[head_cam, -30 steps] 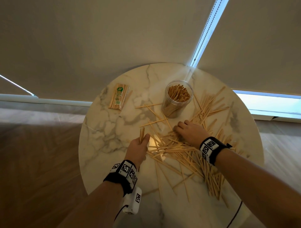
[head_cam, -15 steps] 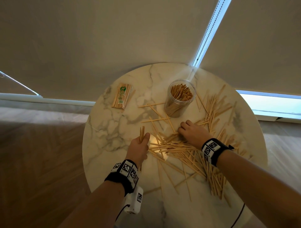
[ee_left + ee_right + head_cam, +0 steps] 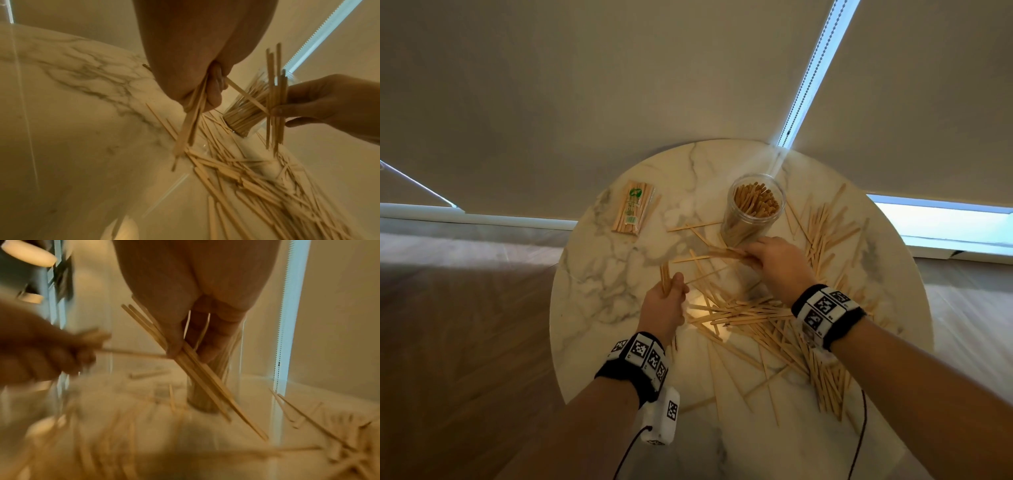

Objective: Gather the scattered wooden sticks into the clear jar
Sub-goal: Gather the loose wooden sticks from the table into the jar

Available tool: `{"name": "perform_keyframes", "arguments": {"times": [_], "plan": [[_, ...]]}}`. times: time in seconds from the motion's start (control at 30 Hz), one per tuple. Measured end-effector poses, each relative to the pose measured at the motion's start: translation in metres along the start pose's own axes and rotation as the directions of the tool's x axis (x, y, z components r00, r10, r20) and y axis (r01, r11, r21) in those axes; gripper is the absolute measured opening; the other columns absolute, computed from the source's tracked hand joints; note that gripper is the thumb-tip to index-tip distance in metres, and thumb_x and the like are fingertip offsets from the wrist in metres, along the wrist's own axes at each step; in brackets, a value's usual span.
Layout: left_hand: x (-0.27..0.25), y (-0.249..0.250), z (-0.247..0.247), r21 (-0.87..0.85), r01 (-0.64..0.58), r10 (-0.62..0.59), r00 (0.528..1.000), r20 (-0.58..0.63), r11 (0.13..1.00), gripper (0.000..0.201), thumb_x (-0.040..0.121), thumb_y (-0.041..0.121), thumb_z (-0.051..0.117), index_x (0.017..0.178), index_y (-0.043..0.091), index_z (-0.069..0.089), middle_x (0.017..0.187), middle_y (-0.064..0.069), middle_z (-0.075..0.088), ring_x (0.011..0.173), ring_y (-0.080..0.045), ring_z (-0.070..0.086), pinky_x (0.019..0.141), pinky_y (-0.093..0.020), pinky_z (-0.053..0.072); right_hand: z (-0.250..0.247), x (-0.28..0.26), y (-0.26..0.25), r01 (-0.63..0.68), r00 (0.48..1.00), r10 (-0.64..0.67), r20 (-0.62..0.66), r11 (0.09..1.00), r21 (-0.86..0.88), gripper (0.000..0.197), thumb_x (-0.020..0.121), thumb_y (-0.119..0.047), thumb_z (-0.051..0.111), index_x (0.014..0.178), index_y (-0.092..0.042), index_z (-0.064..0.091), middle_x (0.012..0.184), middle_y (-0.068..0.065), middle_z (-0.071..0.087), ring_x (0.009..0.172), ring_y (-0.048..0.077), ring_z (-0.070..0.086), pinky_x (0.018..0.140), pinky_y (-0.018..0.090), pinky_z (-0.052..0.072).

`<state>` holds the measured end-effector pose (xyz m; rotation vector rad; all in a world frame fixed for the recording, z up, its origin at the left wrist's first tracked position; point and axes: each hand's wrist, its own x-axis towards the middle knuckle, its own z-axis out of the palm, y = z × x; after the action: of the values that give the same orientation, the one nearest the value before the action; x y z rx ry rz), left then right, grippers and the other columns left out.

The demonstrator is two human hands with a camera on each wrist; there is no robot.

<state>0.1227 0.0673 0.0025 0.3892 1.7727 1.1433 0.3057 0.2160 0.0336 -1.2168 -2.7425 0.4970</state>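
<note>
A clear jar [image 3: 753, 209] packed with upright wooden sticks stands at the back of the round marble table [image 3: 599, 294]. Loose sticks [image 3: 763, 318] lie scattered in front of it and to its right. My left hand [image 3: 671, 294] grips a small bundle of sticks [image 3: 191, 112] above the table, left of the pile. My right hand [image 3: 763, 255] is raised just in front of the jar's base and pinches several sticks [image 3: 197, 369]. One further stick [image 3: 246, 95] spans from my left hand to my right hand [image 3: 287, 112].
A wrapped packet of sticks [image 3: 635, 207] lies at the table's back left. Roller blinds with a bead chain [image 3: 804, 78] hang close behind the table. Wooden floor [image 3: 458, 342] shows to the left, and a cable [image 3: 859, 435] trails off my right wrist.
My right hand has lifted off the pile with a bunch of sticks and moved up toward the jar. My left hand stays in place with its bundle.
</note>
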Motion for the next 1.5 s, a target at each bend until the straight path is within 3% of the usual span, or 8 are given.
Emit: {"name": "perform_keyframes", "arguments": {"times": [0.47,0.67,0.83,0.93,1.07,1.27,1.4,1.5], "plan": [[0.001,0.030,0.021,-0.229,-0.003,0.014,0.999,0.046,0.973,0.036,0.106,0.037,0.051,0.087,0.011,0.068,0.069,0.003,0.057,0.047,-0.007,0.040,0.045,-0.021,0.035,-0.045,-0.008,-0.025,-0.309,0.949,0.245,0.200,0.850,0.426,0.012,0.092,-0.030,0.070,0.100,-0.023,0.075,0.082,-0.013,0.068,0.081,0.003,0.062,0.073,0.023,0.046],[-0.009,0.040,0.040,-0.285,0.029,0.012,0.990,0.140,0.958,0.039,0.107,0.041,0.046,0.109,0.011,0.072,0.110,-0.005,0.076,0.101,-0.021,0.072,0.079,-0.039,0.060,-0.034,-0.009,-0.033,-0.322,0.931,0.169,0.322,0.797,0.512,0.009,0.087,-0.032,0.075,0.093,-0.025,0.076,0.083,-0.003,0.074,0.081,0.016,0.071,0.084,0.044,0.058],[-0.021,0.049,0.049,-0.380,0.111,0.006,0.956,0.292,0.918,0.039,0.109,0.040,0.039,0.121,0.016,0.067,0.115,-0.016,0.074,0.109,-0.036,0.071,0.088,-0.053,0.059,-0.028,-0.011,-0.050,-0.341,0.919,0.105,0.380,0.696,0.632,0.008,0.086,-0.015,0.076,0.086,-0.023,0.077,0.078,-0.003,0.075,0.074,0.013,0.074,0.075,0.034,0.062],[-0.023,0.047,0.047,-0.368,0.111,0.025,0.938,0.346,0.923,0.046,0.107,0.046,0.037,0.128,0.013,0.061,0.117,-0.017,0.073,0.101,-0.032,0.073,0.075,-0.045,0.063,-0.021,-0.010,-0.057,-0.340,0.923,0.129,0.362,0.714,0.613,0.008,0.085,-0.010,0.074,0.090,-0.014,0.078,0.082,0.002,0.076,0.074,0.022,0.075,0.074,0.042,0.063],[-0.019,0.035,0.039,-0.283,0.017,0.097,0.918,0.385,0.959,0.046,0.106,0.043,0.044,0.134,0.009,0.057,0.125,-0.022,0.068,0.112,-0.039,0.069,0.090,-0.054,0.059,-0.017,-0.011,-0.063,-0.216,0.941,0.059,0.333,0.863,0.457,0.012,0.086,-0.015,0.071,0.095,-0.008,0.076,0.085,0.002,0.073,0.076,0.023,0.070,0.075,0.040,0.060],[-0.019,0.025,0.030,-0.130,-0.056,0.101,0.921,0.376,0.990,0.039,0.106,0.047,0.041,0.121,0.019,0.063,0.077,-0.006,0.066,0.049,-0.016,0.054,0.044,-0.028,0.047,-0.010,-0.010,-0.065,0.050,0.955,-0.084,0.284,0.991,0.126,0.028,0.084,-0.045,0.067,0.091,-0.017,0.072,0.086,-0.004,0.060,0.083,0.016,0.055,0.069,0.031,0.045],[-0.016,0.015,0.022,-0.064,-0.041,0.058,0.953,0.298,0.997,0.043,0.100,0.057,0.048,0.099,0.017,0.065,0.058,0.002,0.043,0.045,-0.011,0.036,0.046,-0.026,0.032,-0.020,-0.011,-0.058,-0.042,0.958,-0.003,0.285,0.987,0.154,0.030,0.083,-0.051,0.069,0.080,-0.022,0.060,0.080,-0.008,0.059,0.074,0.012,0.056,0.067,0.031,0.050],[-0.018,0.004,0.015,0.072,-0.044,0.021,0.955,0.295,0.996,0.046,0.089,0.060,0.066,0.079,0.016,0.058,0.054,0.006,0.042,0.047,-0.012,0.036,0.048,-0.027,0.034,-0.027,-0.008,-0.049,-0.154,0.985,0.124,0.121,0.945,0.287,0.031,0.094,-0.052,0.059,0.105,-0.024,0.063,0.099,-0.008,0.063,0.087,0.009,0.059,0.077,0.028,0.052]]}}
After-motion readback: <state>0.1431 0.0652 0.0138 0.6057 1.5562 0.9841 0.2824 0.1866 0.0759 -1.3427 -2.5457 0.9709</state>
